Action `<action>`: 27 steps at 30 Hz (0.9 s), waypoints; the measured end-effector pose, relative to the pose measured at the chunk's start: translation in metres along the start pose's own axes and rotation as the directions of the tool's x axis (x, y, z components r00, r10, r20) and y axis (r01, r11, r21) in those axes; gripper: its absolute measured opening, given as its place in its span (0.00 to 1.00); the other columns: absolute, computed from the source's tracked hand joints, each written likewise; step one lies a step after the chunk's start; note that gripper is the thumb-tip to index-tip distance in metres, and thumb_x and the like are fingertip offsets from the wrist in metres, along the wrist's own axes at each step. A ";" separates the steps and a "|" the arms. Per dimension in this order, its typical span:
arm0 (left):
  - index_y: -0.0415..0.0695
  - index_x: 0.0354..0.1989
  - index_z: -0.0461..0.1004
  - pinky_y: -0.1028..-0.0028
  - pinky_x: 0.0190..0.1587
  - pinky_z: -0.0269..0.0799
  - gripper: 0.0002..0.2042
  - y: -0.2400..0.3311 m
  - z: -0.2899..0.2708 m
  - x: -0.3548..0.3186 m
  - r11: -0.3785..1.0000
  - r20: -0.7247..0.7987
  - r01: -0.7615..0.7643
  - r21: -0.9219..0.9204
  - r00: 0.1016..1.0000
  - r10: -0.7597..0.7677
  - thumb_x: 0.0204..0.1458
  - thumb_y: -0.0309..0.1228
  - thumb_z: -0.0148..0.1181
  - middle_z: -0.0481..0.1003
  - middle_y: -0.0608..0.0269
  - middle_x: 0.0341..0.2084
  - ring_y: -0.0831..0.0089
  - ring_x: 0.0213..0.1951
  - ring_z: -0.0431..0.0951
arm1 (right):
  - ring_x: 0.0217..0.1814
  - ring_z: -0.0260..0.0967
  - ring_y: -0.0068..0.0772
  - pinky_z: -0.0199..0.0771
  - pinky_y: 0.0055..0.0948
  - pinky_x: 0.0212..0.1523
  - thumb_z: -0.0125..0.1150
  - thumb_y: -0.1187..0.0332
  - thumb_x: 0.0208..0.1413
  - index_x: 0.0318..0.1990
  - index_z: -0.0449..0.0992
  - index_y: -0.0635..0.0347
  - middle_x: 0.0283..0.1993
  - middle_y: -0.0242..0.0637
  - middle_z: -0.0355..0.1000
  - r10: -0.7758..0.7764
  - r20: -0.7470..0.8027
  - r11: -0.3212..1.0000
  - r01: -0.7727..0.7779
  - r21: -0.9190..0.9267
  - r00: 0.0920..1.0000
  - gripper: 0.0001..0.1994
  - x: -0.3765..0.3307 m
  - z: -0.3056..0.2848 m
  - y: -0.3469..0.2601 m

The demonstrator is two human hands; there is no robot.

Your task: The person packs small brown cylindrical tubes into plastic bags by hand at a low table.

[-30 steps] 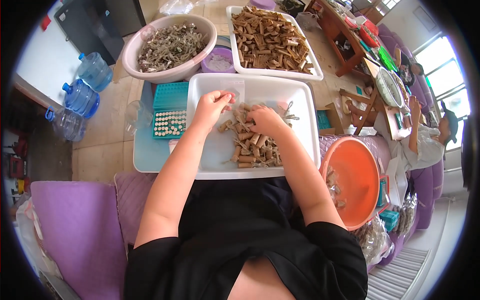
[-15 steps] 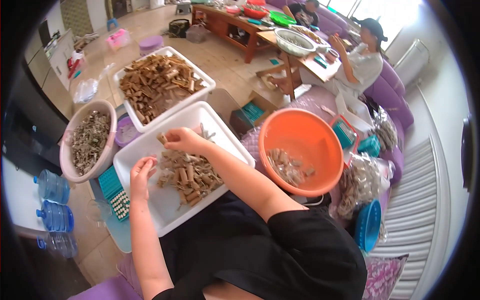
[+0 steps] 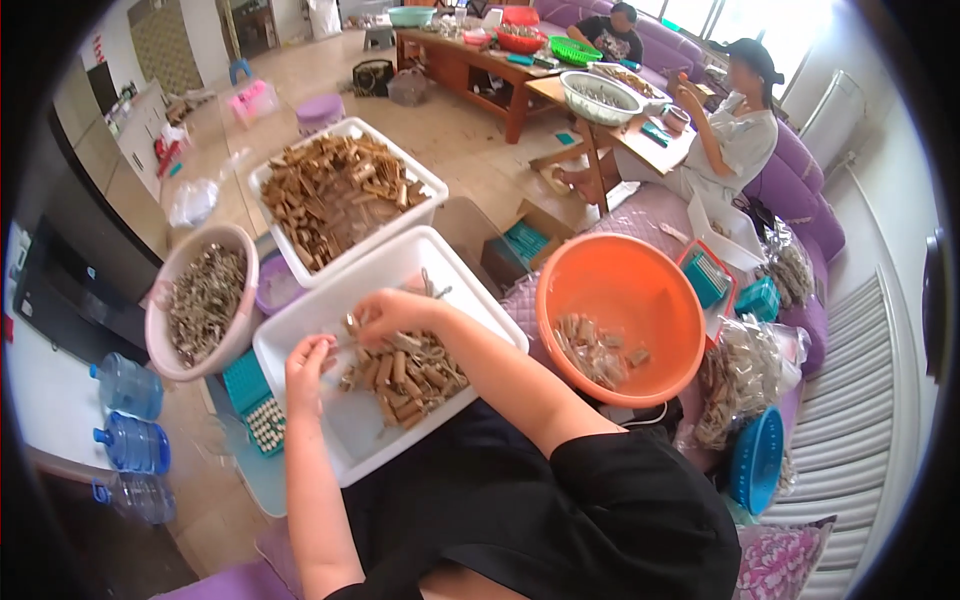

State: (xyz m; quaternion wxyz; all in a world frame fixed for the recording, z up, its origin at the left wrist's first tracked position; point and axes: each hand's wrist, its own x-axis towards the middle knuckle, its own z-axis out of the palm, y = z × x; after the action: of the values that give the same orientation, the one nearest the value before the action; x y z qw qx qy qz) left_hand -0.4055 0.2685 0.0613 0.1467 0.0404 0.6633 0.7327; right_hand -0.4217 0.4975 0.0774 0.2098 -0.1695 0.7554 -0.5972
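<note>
Both my hands are over a white tray (image 3: 355,450) that holds a heap of short brown dried pieces (image 3: 415,375), like cut rolls of bark or root. My left hand (image 3: 307,375) is at the tray's left side, fingertips pinched; something thin and clear, perhaps plastic film, shows beside them. Just to its right, my right hand (image 3: 392,314) is closed, palm down, with a small brownish piece at its fingertips, partly hidden by the fingers. The two hands' fingertips are close together. Thin grey-brown twigs (image 3: 432,285) lie near the tray's far right corner.
Beyond stands another white tray (image 3: 437,195) full of brown chips. At left are a pink basin (image 3: 155,335) of dried pieces and a teal case (image 3: 245,380) with white items. An orange basin (image 3: 640,275) at right holds clear packets. Two people sit near tables at back right.
My right hand has lowered with the brown piece toward my left hand, whose fingers have closed into a pinch. The whole view has shifted slightly.
</note>
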 end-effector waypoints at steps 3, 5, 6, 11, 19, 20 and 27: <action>0.44 0.37 0.74 0.73 0.41 0.69 0.07 0.005 0.005 0.000 0.997 -0.006 0.024 -0.067 1.000 -0.024 0.54 0.32 0.52 0.75 0.65 0.37 0.75 0.38 0.74 | 0.26 0.71 0.22 0.71 0.22 0.29 0.61 0.70 0.47 0.37 0.76 0.64 0.27 0.34 0.75 -0.056 0.208 0.985 0.089 -0.150 0.976 0.10 -0.003 0.005 0.011; 0.45 0.37 0.73 0.73 0.41 0.69 0.07 0.004 0.000 -0.003 0.993 -0.020 0.047 -0.113 0.999 -0.050 0.54 0.32 0.52 0.75 0.65 0.37 0.74 0.38 0.74 | 0.27 0.72 0.23 0.72 0.24 0.30 0.62 0.69 0.44 0.35 0.77 0.62 0.27 0.33 0.75 -0.028 0.149 0.990 0.049 -0.134 0.988 0.10 -0.001 0.007 0.005; 0.45 0.38 0.73 0.74 0.41 0.69 0.07 0.008 0.000 -0.005 0.987 -0.052 0.036 -0.158 0.998 -0.045 0.54 0.32 0.52 0.75 0.65 0.36 0.75 0.37 0.74 | 0.28 0.72 0.25 0.73 0.25 0.32 0.63 0.68 0.41 0.33 0.79 0.61 0.27 0.33 0.76 0.004 0.087 0.993 0.007 -0.119 0.996 0.10 -0.001 0.009 0.004; 0.45 0.38 0.72 0.74 0.41 0.68 0.08 0.011 -0.002 -0.002 0.971 -0.120 0.029 -0.238 0.991 -0.059 0.54 0.33 0.53 0.74 0.65 0.36 0.74 0.36 0.75 | 0.41 0.72 0.33 0.71 0.32 0.44 0.59 0.69 0.43 0.36 0.77 0.62 0.38 0.42 0.75 -0.139 -0.465 0.890 -0.095 -0.446 0.874 0.11 0.006 -0.007 0.018; 0.42 0.37 0.73 0.77 0.37 0.70 0.08 0.006 0.002 0.008 0.981 -0.126 0.014 -0.194 0.991 -0.040 0.53 0.31 0.53 0.75 0.64 0.34 0.75 0.34 0.75 | 0.39 0.71 0.52 0.69 0.44 0.46 0.57 0.57 0.40 0.29 0.78 0.66 0.31 0.51 0.74 0.011 -0.391 0.256 -0.381 -0.888 0.920 0.18 0.030 -0.023 0.081; 0.42 0.37 0.73 0.77 0.37 0.70 0.07 0.006 -0.006 0.000 0.982 -0.129 -0.005 -0.191 0.991 -0.020 0.53 0.31 0.53 0.76 0.64 0.34 0.75 0.34 0.75 | 0.36 0.73 0.50 0.70 0.43 0.43 0.57 0.60 0.41 0.28 0.78 0.67 0.28 0.52 0.73 0.089 -0.331 0.382 -0.340 -0.860 0.939 0.16 0.032 -0.015 0.063; 0.44 0.37 0.75 0.77 0.39 0.70 0.08 0.009 0.001 0.001 0.990 -0.110 0.029 -0.136 0.993 -0.044 0.53 0.33 0.53 0.76 0.66 0.34 0.76 0.35 0.75 | 0.38 0.71 0.47 0.71 0.37 0.44 0.64 0.63 0.35 0.29 0.79 0.63 0.30 0.50 0.74 0.032 -0.350 0.565 -0.306 -0.767 0.936 0.13 0.023 -0.029 0.081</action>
State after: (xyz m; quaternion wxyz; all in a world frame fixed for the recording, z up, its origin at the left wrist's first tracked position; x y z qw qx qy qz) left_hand -0.4079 0.2687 0.0703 0.1249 -0.0229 0.6203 0.7740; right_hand -0.4570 0.5290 0.0014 0.0501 -0.0808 0.9789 -0.1809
